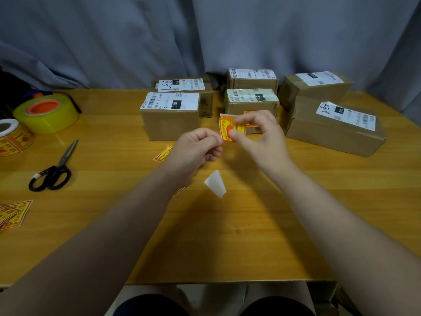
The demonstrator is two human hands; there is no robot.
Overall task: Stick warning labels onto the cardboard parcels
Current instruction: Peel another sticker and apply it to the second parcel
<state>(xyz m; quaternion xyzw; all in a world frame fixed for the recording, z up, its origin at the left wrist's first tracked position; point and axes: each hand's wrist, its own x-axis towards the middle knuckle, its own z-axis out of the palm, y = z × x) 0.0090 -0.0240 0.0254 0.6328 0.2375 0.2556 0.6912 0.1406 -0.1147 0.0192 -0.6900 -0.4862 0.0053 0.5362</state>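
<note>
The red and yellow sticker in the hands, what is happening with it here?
A person at a wooden table holds a red and yellow warning sticker between both hands, the left hand and the right hand, above the table. A white scrap of paper, probably peeled backing, lies below. Six cardboard parcels stand behind; the middle parcel seems to carry a sticker already, and the front-left parcel shows none.

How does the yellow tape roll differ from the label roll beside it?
The yellow tape roll is plain translucent yellow; the label roll carries printed red-and-yellow warning labels. The tape roll has an orange core, the label roll a white one. The tape roll shows whole, farther back; the label roll is cut by the left frame edge. Both lie flat on the table, core hole up.
</note>
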